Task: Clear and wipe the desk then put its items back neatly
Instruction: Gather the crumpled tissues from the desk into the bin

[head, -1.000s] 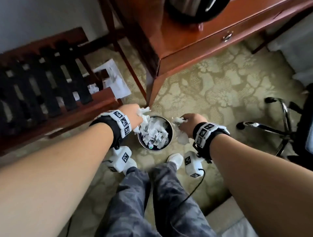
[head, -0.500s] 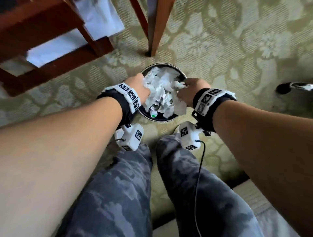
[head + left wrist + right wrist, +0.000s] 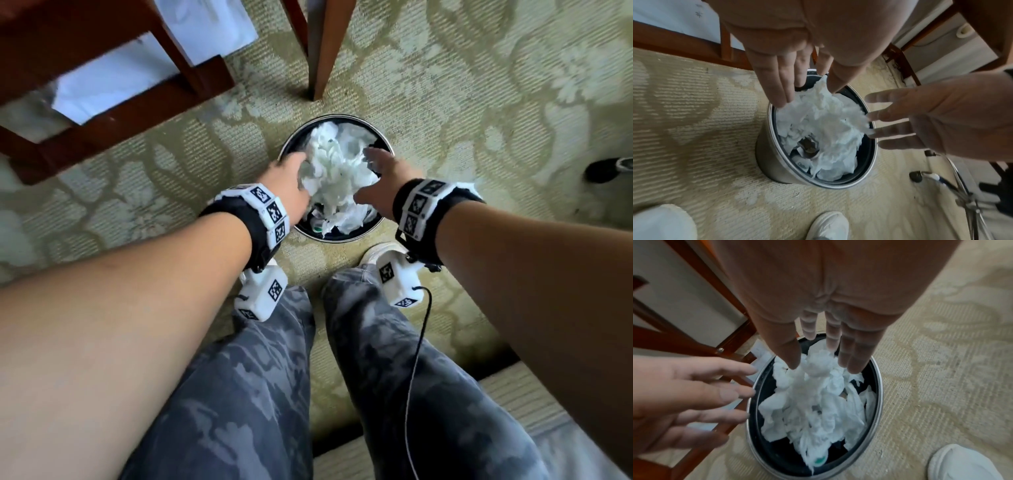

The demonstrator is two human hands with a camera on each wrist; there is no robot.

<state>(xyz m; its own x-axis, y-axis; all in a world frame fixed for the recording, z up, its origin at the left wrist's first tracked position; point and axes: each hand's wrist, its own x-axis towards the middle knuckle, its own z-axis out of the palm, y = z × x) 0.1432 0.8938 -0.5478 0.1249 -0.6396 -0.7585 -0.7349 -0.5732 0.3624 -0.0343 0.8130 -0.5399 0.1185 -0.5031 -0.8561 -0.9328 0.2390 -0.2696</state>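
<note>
A round metal waste bin [image 3: 386, 146] [image 3: 766, 155] [image 3: 878, 386] stands on the carpet, heaped with crumpled white tissues [image 3: 337, 171] [image 3: 824, 126] [image 3: 818, 402]. My left hand [image 3: 291, 181] [image 3: 797, 78] hovers over the bin's left rim, fingers straight and spread, tips just at the tissues. My right hand [image 3: 380, 178] [image 3: 826, 347] hovers over the right rim, also spread open, fingertips brushing the top of the heap. Neither hand holds anything.
A wooden desk leg [image 3: 325, 51] stands just behind the bin. A dark wooden rack [image 3: 113, 113] with white paper [image 3: 137, 68] under it sits at the left. A chair base caster [image 3: 603, 169] is at the right. My white shoes [image 3: 376, 251] stand in front of the bin.
Both hands gripped wads of tissue over the bin before; now their fingers have opened and the tissues lie in the bin. The head view has tilted further down.
</note>
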